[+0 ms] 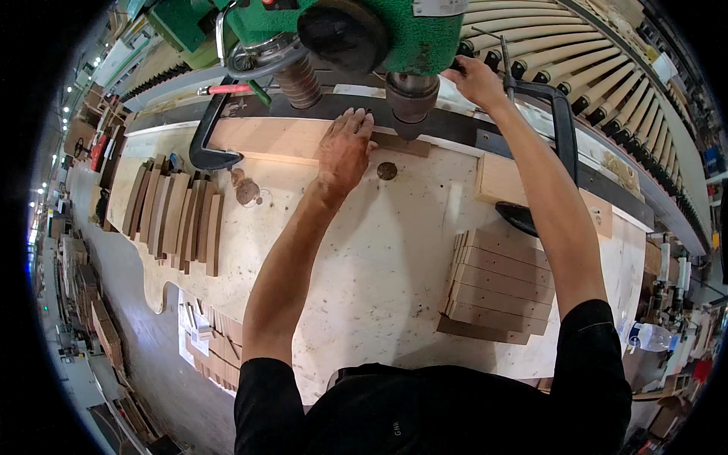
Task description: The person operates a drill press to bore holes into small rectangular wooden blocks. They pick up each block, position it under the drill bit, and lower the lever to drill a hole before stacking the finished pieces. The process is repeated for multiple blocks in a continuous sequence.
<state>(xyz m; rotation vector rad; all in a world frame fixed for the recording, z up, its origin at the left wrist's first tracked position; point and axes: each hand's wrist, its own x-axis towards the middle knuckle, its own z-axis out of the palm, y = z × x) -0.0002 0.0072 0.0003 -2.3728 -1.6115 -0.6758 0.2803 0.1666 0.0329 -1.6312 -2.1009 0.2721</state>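
Black sleeves fill the lower edge, and from them two bare forearms reach up across the pale, dusty tabletop [394, 250]. Nearest the body on the right lies a stack of flat wooden slats [500, 284], laid in overlapping rows; well apart on the left stands a second batch of darker wooden slats [176, 220], set on edge and leaning together. The left hand [345, 150] lies flat, palm down and fingers [358, 121] spread open, pressing a long wooden board [265, 138] against the dark rail [455, 125] at the back of the tabletop, just beside the spindle [412, 98] of the green drill press [394, 34] (the spindle tip hangs right next to the fingertips). A dark round hole [387, 171] shows in the tabletop just below the spindle. The right hand [478, 80] is raised beside the machine head, curled closed around a thin metal lever [506, 72]. A black C-clamp [208, 140] with a red handle grips the board's left end, and another black clamp [557, 144] bears on a wooden block [500, 182] to the right. Rows of pale turned wooden legs [576, 53] lie beyond the rail.
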